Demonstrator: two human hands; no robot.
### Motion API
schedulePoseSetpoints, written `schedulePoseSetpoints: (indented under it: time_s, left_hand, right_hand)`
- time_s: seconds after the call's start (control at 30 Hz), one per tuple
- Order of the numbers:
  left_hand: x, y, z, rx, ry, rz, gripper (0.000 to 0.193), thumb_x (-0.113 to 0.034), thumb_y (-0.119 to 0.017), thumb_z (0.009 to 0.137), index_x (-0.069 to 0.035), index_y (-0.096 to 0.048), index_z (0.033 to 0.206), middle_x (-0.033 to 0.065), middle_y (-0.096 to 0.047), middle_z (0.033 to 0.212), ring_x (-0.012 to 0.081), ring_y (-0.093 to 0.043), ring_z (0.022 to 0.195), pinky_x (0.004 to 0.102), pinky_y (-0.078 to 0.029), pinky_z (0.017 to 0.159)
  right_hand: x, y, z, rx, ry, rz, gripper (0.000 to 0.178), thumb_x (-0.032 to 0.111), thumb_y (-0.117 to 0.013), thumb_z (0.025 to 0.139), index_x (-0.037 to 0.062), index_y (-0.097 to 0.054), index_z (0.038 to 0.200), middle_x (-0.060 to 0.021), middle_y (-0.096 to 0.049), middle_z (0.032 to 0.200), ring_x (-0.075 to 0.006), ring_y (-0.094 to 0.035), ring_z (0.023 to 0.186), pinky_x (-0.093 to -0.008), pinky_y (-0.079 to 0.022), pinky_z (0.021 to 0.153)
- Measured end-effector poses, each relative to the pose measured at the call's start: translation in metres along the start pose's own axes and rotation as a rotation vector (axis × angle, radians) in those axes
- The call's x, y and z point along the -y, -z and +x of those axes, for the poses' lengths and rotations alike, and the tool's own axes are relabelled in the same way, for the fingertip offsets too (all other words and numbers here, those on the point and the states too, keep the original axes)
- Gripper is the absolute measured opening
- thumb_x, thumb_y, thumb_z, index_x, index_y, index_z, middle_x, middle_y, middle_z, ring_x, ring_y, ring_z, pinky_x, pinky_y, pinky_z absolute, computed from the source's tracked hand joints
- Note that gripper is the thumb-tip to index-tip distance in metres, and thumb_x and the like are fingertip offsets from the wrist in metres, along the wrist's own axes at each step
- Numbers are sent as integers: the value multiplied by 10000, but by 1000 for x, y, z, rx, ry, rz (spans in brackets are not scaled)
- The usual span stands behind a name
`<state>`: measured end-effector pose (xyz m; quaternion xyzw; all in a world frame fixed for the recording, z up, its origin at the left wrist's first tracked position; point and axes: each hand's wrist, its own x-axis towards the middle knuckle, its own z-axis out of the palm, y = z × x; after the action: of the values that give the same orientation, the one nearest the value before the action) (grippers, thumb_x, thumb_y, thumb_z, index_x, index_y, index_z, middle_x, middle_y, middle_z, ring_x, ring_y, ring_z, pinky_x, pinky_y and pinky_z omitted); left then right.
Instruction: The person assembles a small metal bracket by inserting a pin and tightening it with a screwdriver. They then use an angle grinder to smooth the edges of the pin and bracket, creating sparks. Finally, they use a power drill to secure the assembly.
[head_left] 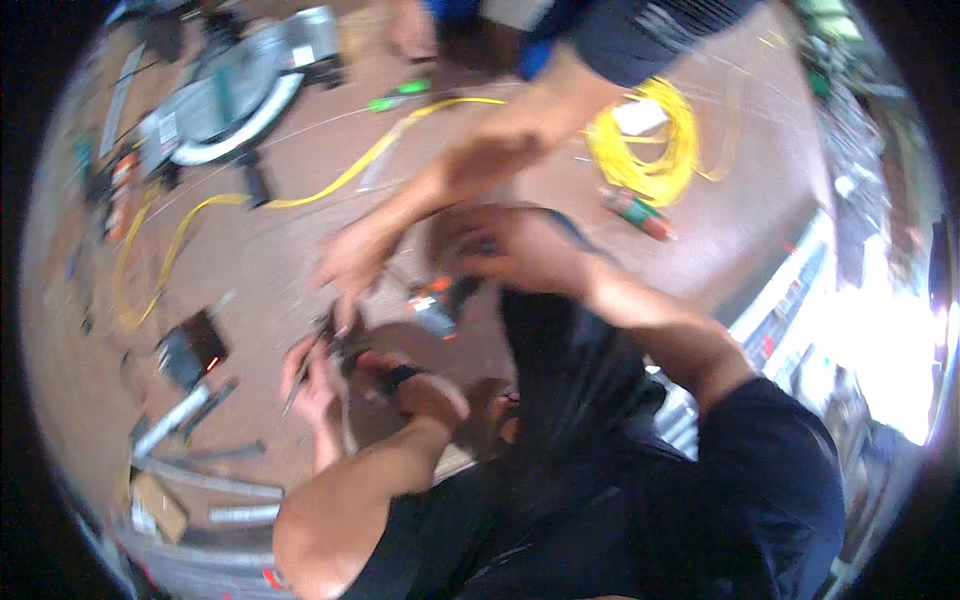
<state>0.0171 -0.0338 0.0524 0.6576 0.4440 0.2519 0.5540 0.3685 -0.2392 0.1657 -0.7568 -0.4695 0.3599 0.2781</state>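
Note:
The picture is blurred by motion. My left hand (432, 398) comes in from the lower left, curled beside a black strap-like thing (398, 378). My right hand (512, 250) reaches from the right, fingers bent over something dark. An orange and black power tool (436, 302) lies on the brown floor (280, 270) between them. Another person's arm comes down from the top; that hand (350, 262) hangs with spread fingers above the tool. A further hand (312, 385), whose owner I cannot tell, holds a thin metal tool (300, 385).
A yellow cable (380, 150) snakes over the floor to a yellow coil (650, 150). A mitre saw (235, 95) stands at the top left. Metal strips (205, 480) and a cardboard box (158, 505) lie at the lower left, a small black box (190, 350) above them.

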Motion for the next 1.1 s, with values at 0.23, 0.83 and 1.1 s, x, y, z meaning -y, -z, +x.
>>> schedulePoseSetpoints:
  time_s: [0.23,0.83,1.1]
  left_hand:
    - [-54,54,6,-85,-162,-16,243,-118,-678,1108,12,-783,1284,104,-825,1151,187,-764,1015,352,-605,934]
    - [6,267,-8,-213,-262,829,216,-134,-700,1061,-56,-787,1243,224,-796,1188,440,-770,1073,493,-621,933]
    - [89,390,170,-571,-143,953,369,-223,-730,1032,-48,-728,1357,244,-740,1369,456,-668,1336,549,-539,1124]
  right_hand:
    - [-30,38,-90,-440,-414,82,329,164,-830,970,15,-737,1249,-153,-780,1179,-262,-735,1090,-409,-568,1009]
    - [-179,-124,-20,-306,-197,-384,626,388,-694,1055,154,-516,1607,-259,-473,1658,-479,-527,1510,-534,-474,1236]
    - [-107,-47,18,251,-349,-402,630,424,-716,1047,59,-635,1554,-204,-667,1539,-398,-593,1486,-486,-472,1250]
